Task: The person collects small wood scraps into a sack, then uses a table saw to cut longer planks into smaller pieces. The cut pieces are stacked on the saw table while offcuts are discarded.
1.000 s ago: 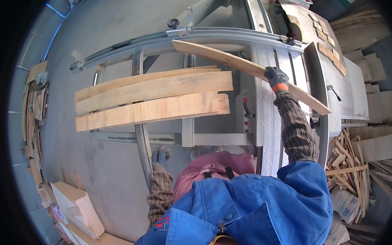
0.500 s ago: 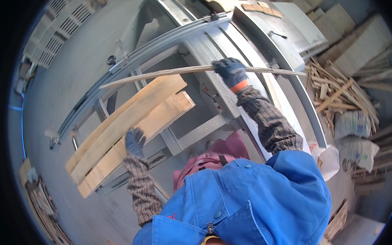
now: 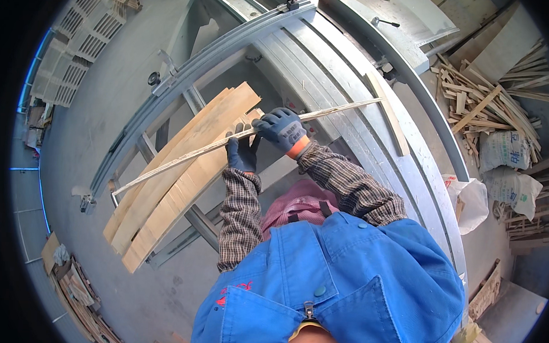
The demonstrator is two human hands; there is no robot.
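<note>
A long thin wooden strip [image 3: 184,160] runs slantwise in front of me, from the lower left up to the metal table on the right. My right hand [image 3: 281,129], in a dark glove with an orange cuff, is closed round it near the middle. Just to the left, my left hand [image 3: 242,153], also gloved, grips the same strip from the near side. Beneath the strip's left half lie several pale wooden boards [image 3: 165,195] across a metal frame. A short flat wooden piece [image 3: 388,115] lies on the silvery machine table [image 3: 354,144], by the strip's right end.
A metal rail [image 3: 224,46] with a black knob [image 3: 154,78] borders the frame on the far left. At right, a heap of offcuts [image 3: 470,112] sits on the floor beside white sacks [image 3: 509,192]. Slatted pale panels [image 3: 85,38] stand at the far left.
My left hand has left the boards and taken hold of the strip. The right hand has come nearer and leftward with the strip. The short flat piece now shows on the table.
</note>
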